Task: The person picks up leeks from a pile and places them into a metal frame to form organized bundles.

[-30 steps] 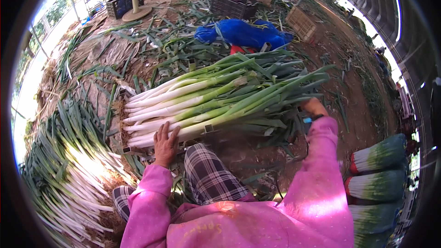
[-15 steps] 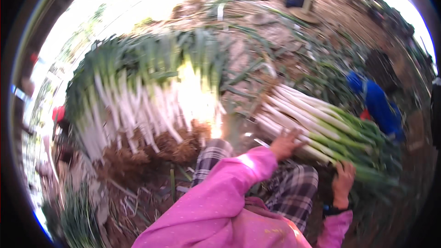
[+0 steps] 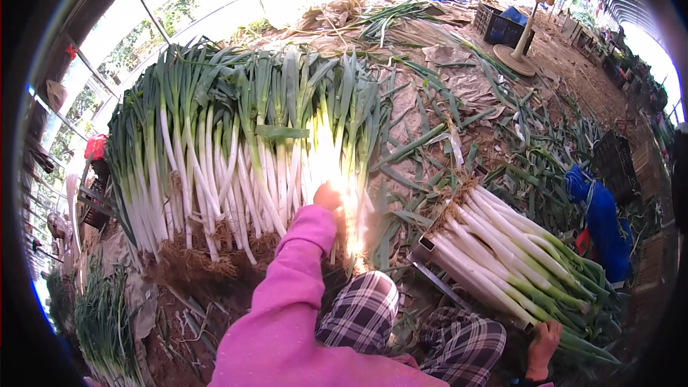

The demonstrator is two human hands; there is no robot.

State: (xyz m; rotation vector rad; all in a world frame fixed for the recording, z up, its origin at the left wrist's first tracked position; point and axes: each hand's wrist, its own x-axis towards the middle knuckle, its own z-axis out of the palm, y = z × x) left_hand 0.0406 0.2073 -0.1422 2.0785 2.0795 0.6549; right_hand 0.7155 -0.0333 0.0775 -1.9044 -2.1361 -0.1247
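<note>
A wide row of leeks (image 3: 236,165) lies to my left, white stalks and rooty ends toward me, dark green leaves away. My left hand (image 3: 327,196) is on the stalks near the row's right end; strong glare hides its fingers. To my right, a pile of trimmed-looking leeks (image 3: 494,244) rests in a low metal frame (image 3: 424,244), roots toward the upper left and green leaves toward the lower right. My right hand (image 3: 545,347) has its fingers curled at the near edge of this pile, where the stalks turn green.
A flat metal strip (image 3: 444,285) runs along the frame's near side. Loose leaves (image 3: 534,129) litter the ground. Blue netting (image 3: 605,222) and a dark crate (image 3: 615,165) stand at the right. More leeks (image 3: 107,322) lie at the lower left. A round-based stand (image 3: 514,61) is farther off.
My left hand has gone from the right-hand pile across to the row on the left. The right hand stays by the pile's near edge. The view has shifted.
</note>
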